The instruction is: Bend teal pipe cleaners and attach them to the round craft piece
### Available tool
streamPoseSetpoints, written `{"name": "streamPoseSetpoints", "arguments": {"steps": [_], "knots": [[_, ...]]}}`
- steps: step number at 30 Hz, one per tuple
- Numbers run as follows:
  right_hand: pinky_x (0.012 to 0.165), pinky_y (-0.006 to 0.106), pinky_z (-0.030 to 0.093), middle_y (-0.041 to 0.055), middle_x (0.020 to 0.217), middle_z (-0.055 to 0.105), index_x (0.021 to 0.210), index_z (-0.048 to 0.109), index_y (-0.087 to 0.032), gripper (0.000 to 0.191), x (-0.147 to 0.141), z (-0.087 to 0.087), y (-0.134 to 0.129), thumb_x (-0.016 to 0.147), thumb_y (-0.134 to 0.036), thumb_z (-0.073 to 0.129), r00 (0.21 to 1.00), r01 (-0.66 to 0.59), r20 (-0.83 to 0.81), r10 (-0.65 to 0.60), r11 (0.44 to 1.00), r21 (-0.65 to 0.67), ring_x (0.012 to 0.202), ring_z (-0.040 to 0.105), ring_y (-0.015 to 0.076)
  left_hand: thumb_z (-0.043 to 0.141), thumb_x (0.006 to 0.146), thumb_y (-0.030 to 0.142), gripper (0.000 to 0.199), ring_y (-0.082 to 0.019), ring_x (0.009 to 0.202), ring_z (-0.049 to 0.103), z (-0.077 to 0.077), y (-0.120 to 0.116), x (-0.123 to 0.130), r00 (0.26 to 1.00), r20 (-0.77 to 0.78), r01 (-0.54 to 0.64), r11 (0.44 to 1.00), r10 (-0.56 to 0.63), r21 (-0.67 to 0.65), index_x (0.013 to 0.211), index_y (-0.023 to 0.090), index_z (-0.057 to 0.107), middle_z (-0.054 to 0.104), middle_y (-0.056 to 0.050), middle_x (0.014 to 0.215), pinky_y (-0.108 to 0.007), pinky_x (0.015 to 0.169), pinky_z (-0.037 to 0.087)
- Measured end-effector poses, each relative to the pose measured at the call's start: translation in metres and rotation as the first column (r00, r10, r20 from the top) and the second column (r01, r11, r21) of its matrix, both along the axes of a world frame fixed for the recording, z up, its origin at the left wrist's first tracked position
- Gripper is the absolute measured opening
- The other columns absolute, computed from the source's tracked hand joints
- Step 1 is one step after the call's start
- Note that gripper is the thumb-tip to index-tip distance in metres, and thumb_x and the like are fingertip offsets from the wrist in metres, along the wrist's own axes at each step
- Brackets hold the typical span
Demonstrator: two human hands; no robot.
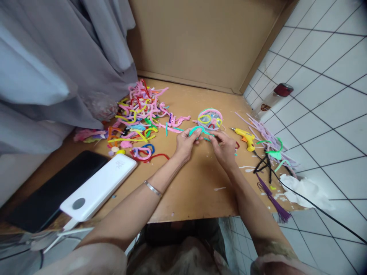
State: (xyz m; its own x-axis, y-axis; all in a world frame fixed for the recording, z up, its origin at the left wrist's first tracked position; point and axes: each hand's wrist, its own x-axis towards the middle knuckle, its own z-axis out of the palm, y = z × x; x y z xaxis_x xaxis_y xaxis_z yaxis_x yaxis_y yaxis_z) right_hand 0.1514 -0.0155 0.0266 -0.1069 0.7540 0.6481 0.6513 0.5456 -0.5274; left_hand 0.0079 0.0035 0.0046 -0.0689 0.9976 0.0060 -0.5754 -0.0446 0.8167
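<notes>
A teal pipe cleaner point(197, 129), bent into a curve, is held between my two hands above the middle of the table. My left hand point(187, 143) pinches its curved part between thumb and fingers. On the other side, my right hand point(223, 147) grips the straighter end with its fingertips. Just beyond my hands stands a round piece point(210, 119) with a pink rim and coloured loops and a flower shape inside. My fingers hide part of the pipe cleaner.
A tangled heap of coloured pipe cleaners point(143, 105) lies at the back left. Nearer are a white power bank point(99, 187) and a black phone-like slab point(60, 189). To the right are a yellow glue gun point(244, 137), lilac pipe cleaners point(265, 133), a purple tassel point(272, 200) and crumpled tissue point(305, 191).
</notes>
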Motion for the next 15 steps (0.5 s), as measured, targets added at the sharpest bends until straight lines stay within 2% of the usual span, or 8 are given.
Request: {"name": "streamPoseSetpoints", "arguments": {"steps": [3, 6, 15], "knots": [[0.081, 0.035, 0.053, 0.0103, 0.094, 0.076, 0.098, 0.074, -0.020, 0.023, -0.0016, -0.0009, -0.0014, 0.096, -0.026, 0.052, 0.994, -0.034, 0.108, 0.026, 0.997, 0.072, 0.090, 0.069, 0.0231, 0.089, 0.058, 0.038, 0.034, -0.008, 0.057, 0.061, 0.0000, 0.0020, -0.0009, 0.999, 0.040, -0.019, 0.999, 0.020, -0.031, 0.076, 0.015, 0.069, 0.067, 0.001, 0.068, -0.018, 0.051, 0.042], [0.083, 0.036, 0.051, 0.0113, 0.092, 0.075, 0.098, 0.074, -0.020, 0.025, -0.0034, -0.0013, -0.0035, 0.098, -0.026, 0.049, 0.976, -0.040, 0.216, 0.015, 0.993, 0.111, 0.093, 0.069, 0.0239, 0.088, 0.059, 0.036, 0.033, -0.007, 0.055, 0.058, -0.0008, 0.0036, -0.0007, 0.999, 0.041, -0.033, 0.998, 0.035, -0.053, 0.073, 0.014, 0.068, 0.066, 0.001, 0.064, -0.019, 0.052, 0.042], [0.069, 0.033, 0.039, 0.0069, 0.072, 0.064, 0.077, 0.070, -0.022, 0.035, -0.0043, 0.0006, -0.0081, 0.101, -0.035, 0.047, 0.929, 0.010, 0.355, -0.105, 0.966, 0.258, 0.070, 0.056, 0.0199, 0.082, 0.064, 0.039, 0.030, -0.009, 0.051, 0.050, -0.0035, -0.0015, 0.0018, 0.974, -0.206, -0.087, 0.994, 0.098, 0.063, 0.063, 0.015, 0.064, 0.060, 0.002, 0.054, -0.022, 0.055, 0.042]]}}
